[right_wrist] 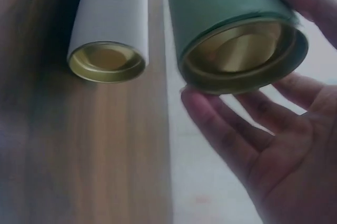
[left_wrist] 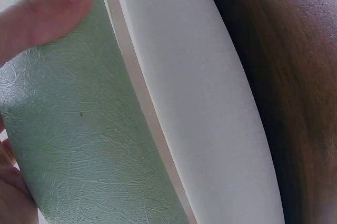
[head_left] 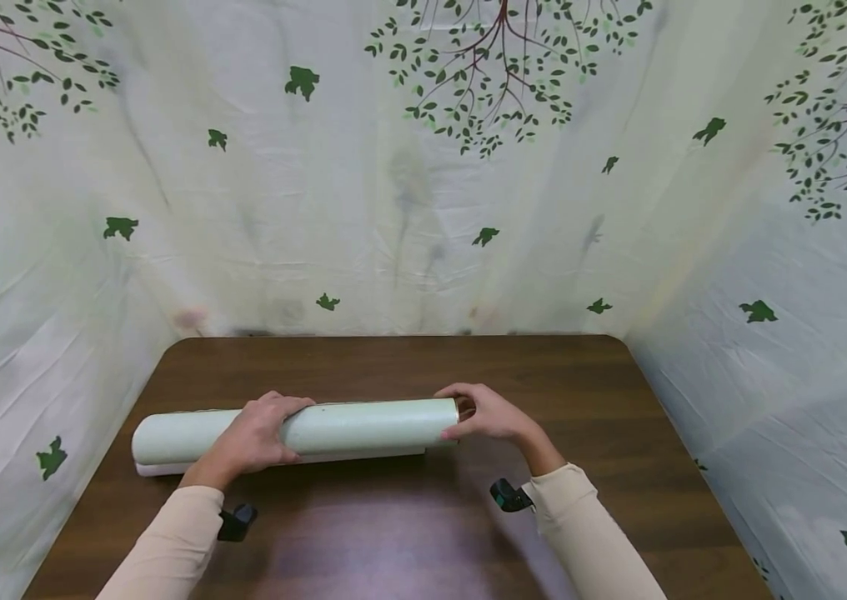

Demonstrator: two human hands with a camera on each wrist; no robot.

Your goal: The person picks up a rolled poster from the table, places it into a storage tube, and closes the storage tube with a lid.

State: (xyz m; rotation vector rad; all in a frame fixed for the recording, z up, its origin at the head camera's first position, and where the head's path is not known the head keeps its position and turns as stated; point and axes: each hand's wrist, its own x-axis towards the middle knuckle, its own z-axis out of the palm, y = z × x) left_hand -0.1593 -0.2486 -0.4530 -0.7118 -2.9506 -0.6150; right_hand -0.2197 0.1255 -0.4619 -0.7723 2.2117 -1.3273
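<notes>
A long pale green tube (head_left: 374, 425) with a textured surface lies crosswise in the head view. My left hand (head_left: 254, 437) grips it left of its middle, thumb (left_wrist: 63, 13) on the near side and fingers mostly hidden behind. At the tube's right end, my right hand (head_left: 489, 414) holds the rim between thumb and fingers. A recessed gold metal end (right_wrist: 242, 50) closes the green tube in the right wrist view. Along its near side is a white tube (left_wrist: 195, 97), largely covered by the green one from above. That one also has a gold end (right_wrist: 108, 61).
The brown wood-patterned table (head_left: 393, 367) has rounded back corners. Behind it and on both sides hangs pale fabric (head_left: 266, 233) printed with leaves and branches. A small dark camera (head_left: 238, 522) is worn on the left wrist, another camera (head_left: 509, 496) on the right.
</notes>
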